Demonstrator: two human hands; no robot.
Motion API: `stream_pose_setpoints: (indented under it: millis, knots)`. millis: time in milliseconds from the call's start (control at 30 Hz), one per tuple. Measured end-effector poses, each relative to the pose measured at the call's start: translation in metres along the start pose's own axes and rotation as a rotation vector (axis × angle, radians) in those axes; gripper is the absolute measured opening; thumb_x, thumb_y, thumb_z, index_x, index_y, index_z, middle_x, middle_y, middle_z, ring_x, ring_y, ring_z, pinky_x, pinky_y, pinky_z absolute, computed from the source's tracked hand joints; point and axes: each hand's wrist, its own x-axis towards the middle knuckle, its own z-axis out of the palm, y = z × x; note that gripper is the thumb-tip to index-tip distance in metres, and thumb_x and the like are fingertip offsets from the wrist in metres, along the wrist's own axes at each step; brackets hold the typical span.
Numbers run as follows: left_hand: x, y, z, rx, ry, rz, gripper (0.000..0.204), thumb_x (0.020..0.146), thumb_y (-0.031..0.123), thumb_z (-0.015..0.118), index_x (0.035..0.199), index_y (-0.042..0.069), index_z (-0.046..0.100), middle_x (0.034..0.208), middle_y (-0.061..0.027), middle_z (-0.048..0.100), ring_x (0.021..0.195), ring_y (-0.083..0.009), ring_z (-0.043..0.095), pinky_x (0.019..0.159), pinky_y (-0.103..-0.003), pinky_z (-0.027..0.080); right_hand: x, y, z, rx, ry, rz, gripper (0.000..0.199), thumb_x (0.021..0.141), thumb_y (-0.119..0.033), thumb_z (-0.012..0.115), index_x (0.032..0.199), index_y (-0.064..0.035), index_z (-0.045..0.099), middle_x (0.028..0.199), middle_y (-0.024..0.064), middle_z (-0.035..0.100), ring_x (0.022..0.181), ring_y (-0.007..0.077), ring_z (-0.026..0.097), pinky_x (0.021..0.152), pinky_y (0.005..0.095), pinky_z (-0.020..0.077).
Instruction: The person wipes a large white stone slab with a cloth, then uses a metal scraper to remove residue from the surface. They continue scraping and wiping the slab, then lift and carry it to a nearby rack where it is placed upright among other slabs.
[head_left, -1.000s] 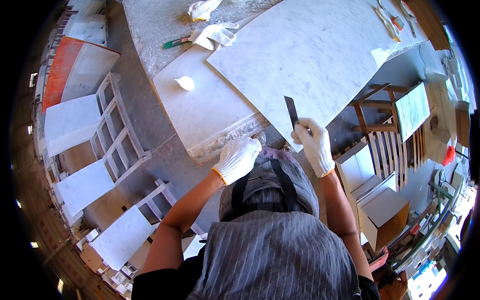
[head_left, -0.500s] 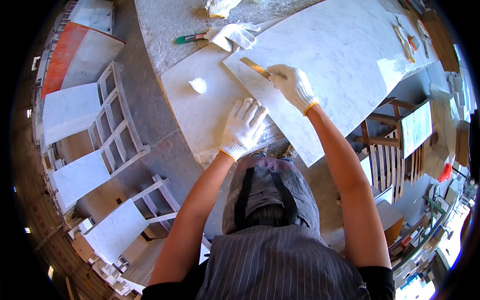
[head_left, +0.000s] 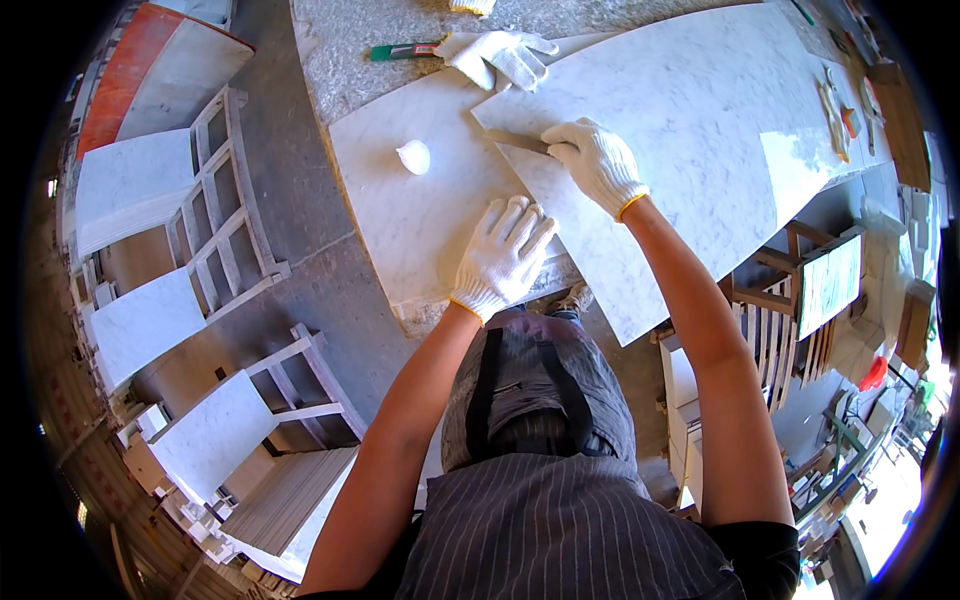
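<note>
A small white blob with a pointed tip (head_left: 413, 157) sits on a pale marble slab (head_left: 375, 215), where the left hand (head_left: 505, 257), in a white knit glove, lies palm down, fingers spread, grasping nothing. A thin, flat, grey-brown metal blade (head_left: 516, 140) — narrow and straight-edged — reaches the left edge of an overlapping, grey-streaked white marble slab (head_left: 690, 130), its near end pinched by the white-gloved right hand (head_left: 598, 165).

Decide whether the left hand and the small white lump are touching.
Apart. The head view shows a stretch of bare pale slab between the left hand and the white lump.
</note>
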Motion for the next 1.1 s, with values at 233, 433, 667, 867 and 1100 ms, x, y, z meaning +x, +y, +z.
stream_pose_setpoints:
  millis: [233, 433, 667, 867, 1100]
  knots:
    - [0.001, 0.001, -0.001, 0.017, 0.000, 0.000, 0.039, 0.084, 0.021, 0.065, 0.121, 0.007, 0.063, 0.121, -0.0147, 0.061, 0.119, -0.0358, 0.055, 0.104, -0.053, 0.042, 0.001, 0.000, 0.000, 0.000, -0.035, -0.023, 0.025, 0.092, -0.024, 0.057, 0.108, -0.0123, 0.073, 0.106, 0.0137, 0.067, 0.099, 0.0334, 0.065, 0.089, 0.0414, 0.0499]
    - [0.000, 0.001, 0.001, 0.022, -0.002, 0.002, 0.041, 0.084, 0.020, 0.065, 0.122, 0.007, 0.062, 0.122, -0.0151, 0.060, 0.120, -0.0361, 0.055, 0.104, -0.053, 0.042, 0.004, 0.001, 0.002, 0.002, -0.037, -0.026, 0.026, 0.092, -0.025, 0.056, 0.108, -0.0116, 0.073, 0.106, 0.0144, 0.067, 0.100, 0.0338, 0.065, 0.089, 0.0419, 0.0499]
    - [-0.001, 0.001, -0.001, 0.023, -0.017, 0.001, 0.043, 0.084, 0.021, 0.066, 0.125, 0.007, 0.060, 0.123, -0.0162, 0.060, 0.121, -0.0369, 0.054, 0.105, -0.053, 0.041, 0.000, -0.005, 0.003, 0.015, -0.088, -0.037, 0.026, 0.092, -0.023, 0.055, 0.107, -0.0112, 0.072, 0.107, 0.0141, 0.067, 0.100, 0.0341, 0.065, 0.089, 0.0412, 0.0499]
    - [0.000, 0.002, -0.001, 0.035, -0.033, 0.016, 0.043, 0.084, 0.021, 0.066, 0.124, 0.008, 0.060, 0.122, -0.0164, 0.061, 0.121, -0.0369, 0.054, 0.105, -0.054, 0.041, -0.007, -0.006, 0.005, 0.036, -0.039, -0.042, 0.026, 0.092, -0.023, 0.054, 0.106, -0.0101, 0.072, 0.107, 0.0138, 0.068, 0.099, 0.0332, 0.065, 0.090, 0.0405, 0.0497]
    - [-0.007, 0.001, 0.009, 0.035, 0.097, 0.015, 0.037, 0.085, 0.021, 0.065, 0.120, 0.008, 0.063, 0.122, -0.0147, 0.061, 0.119, -0.0372, 0.056, 0.105, -0.054, 0.042, -0.055, 0.006, -0.017, 0.413, -0.102, 0.144, 0.028, 0.094, -0.016, 0.055, 0.115, -0.0044, 0.069, 0.095, 0.0088, 0.071, 0.081, 0.0198, 0.066, 0.073, 0.0304, 0.0526]
